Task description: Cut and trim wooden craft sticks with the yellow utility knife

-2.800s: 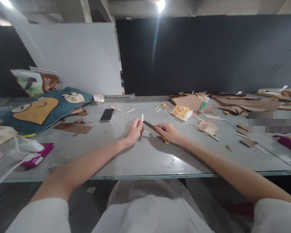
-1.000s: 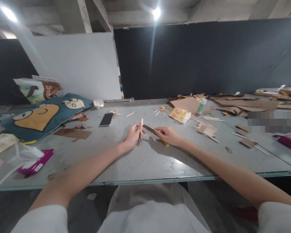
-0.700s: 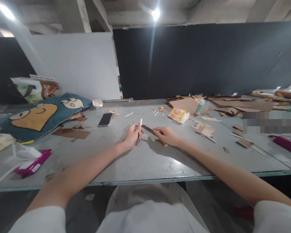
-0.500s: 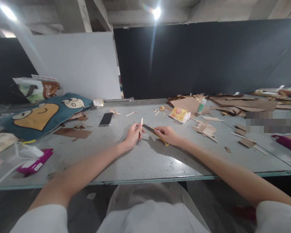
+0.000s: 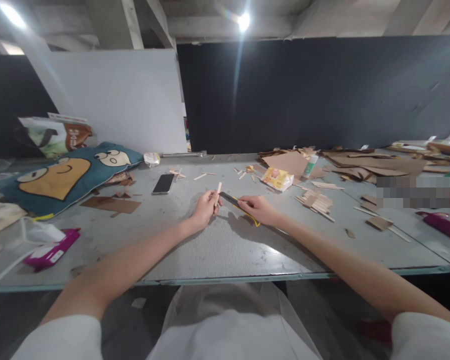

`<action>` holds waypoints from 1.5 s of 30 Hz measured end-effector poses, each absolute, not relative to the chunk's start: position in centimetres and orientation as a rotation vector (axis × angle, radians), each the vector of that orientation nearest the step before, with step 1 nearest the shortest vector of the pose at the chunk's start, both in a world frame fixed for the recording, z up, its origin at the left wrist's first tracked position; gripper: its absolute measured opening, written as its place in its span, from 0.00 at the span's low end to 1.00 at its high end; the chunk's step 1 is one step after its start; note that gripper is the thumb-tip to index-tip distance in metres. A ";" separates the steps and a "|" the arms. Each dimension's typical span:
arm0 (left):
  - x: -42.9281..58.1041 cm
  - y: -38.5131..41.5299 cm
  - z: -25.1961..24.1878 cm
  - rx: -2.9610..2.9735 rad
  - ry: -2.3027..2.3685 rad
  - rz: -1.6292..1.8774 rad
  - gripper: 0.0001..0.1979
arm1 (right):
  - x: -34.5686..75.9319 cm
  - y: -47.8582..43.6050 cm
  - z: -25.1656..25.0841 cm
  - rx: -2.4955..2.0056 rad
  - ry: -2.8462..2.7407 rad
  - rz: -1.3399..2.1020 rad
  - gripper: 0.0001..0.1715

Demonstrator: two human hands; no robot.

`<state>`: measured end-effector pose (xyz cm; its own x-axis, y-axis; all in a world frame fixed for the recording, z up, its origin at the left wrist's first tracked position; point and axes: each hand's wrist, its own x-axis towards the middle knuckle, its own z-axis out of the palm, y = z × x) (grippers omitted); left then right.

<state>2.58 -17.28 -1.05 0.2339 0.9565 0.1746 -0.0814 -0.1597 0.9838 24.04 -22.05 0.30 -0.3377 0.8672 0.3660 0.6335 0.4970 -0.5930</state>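
Between the fingers of my left hand (image 5: 207, 209) is a pale wooden craft stick (image 5: 219, 190), held upright above the table (image 5: 210, 255). My right hand (image 5: 260, 209) is closed around a utility knife (image 5: 234, 201) with a dark body and yellow edging. The knife points left, its front end close to the stick; whether the blade touches the wood I cannot tell. Right of my right hand lies a bundle of craft sticks (image 5: 317, 201), and a yellow-and-white packet (image 5: 277, 179) sits behind it.
A phone (image 5: 163, 184), a brown cardboard piece (image 5: 110, 204) and a blue cartoon cushion (image 5: 67, 177) lie on the left, with a magenta device (image 5: 52, 250) nearer me. A glue stick (image 5: 309, 166) and cardboard sheets (image 5: 375, 162) are at the back right. Another magenta device (image 5: 444, 225) lies far right.
Both hands keep nearly the same pose, with the stick and knife still held. The stick leans slightly more to the right, and the view has shifted a little.
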 end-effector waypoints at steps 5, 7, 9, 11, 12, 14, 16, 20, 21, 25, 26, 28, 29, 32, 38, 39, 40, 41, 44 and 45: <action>2.6 -17.3 -1.0 1.391 0.897 1.153 0.12 | 24.0 -22.2 0.5 -1.220 -2.064 0.548 0.29; 2.6 -17.3 -1.0 1.386 0.896 1.145 0.12 | 24.0 -22.2 0.6 -1.224 -2.051 0.585 0.29; 2.5 -17.3 -1.0 1.380 0.888 1.141 0.12 | 24.0 -22.2 0.6 -1.230 -2.043 0.609 0.30; 2.5 -17.3 -0.9 1.374 0.881 1.132 0.12 | 24.0 -22.2 0.5 -1.233 -2.033 0.630 0.31; 2.5 -17.3 -0.9 1.370 0.881 1.130 0.12 | 24.0 -22.2 0.5 -1.233 -2.025 0.640 0.31; 2.5 -17.3 -0.9 1.361 0.884 1.129 0.13 | 24.0 -22.1 0.4 -1.225 -2.007 0.659 0.32; 2.5 -17.2 -0.9 1.352 0.884 1.129 0.14 | 24.0 -22.1 0.4 -1.214 -1.988 0.689 0.32; 2.6 -17.1 -1.0 1.332 0.869 1.132 0.14 | 24.1 -22.0 0.3 -1.206 -1.965 0.742 0.35; 2.6 -17.1 -1.0 1.327 0.868 1.133 0.13 | 24.1 -22.0 0.3 -1.206 -1.958 0.755 0.35; 2.5 -16.9 -1.1 1.325 0.859 1.121 0.14 | 24.0 -22.0 0.3 -1.215 -1.927 0.841 0.36; 2.5 -16.9 -1.1 1.325 0.853 1.121 0.14 | 24.0 -22.0 0.2 -1.217 -1.920 0.859 0.36; 2.5 -16.9 -1.1 1.323 0.843 1.123 0.14 | 24.0 -22.0 0.2 -1.218 -1.910 0.879 0.36; 2.5 -16.9 -1.1 1.321 0.838 1.126 0.14 | 24.0 -22.0 0.2 -1.216 -1.905 0.879 0.36; 2.4 -16.9 -1.2 1.324 0.823 1.122 0.13 | 24.0 -22.0 0.1 -1.211 -1.892 0.872 0.35; 2.4 -16.7 -1.3 1.315 0.841 1.099 0.13 | 24.0 -22.1 0.1 -1.218 -1.850 0.983 0.34; 2.4 -16.7 -1.3 1.311 0.841 1.095 0.13 | 24.0 -22.1 0.1 -1.217 -1.841 1.004 0.33; 2.4 -16.7 -1.3 1.309 0.839 1.091 0.14 | 24.0 -22.1 0.1 -1.218 -1.835 1.019 0.33; 2.3 -16.7 -1.3 1.307 0.835 1.088 0.14 | 24.0 -22.2 0.1 -1.217 -1.832 1.026 0.33; 2.3 -16.8 -1.2 1.306 0.818 1.084 0.14 | 23.9 -22.1 0.1 -1.212 -1.821 1.046 0.32; 2.2 -16.9 -1.1 1.306 0.812 1.082 0.14 | 23.9 -22.1 0.0 -1.211 -1.810 1.064 0.32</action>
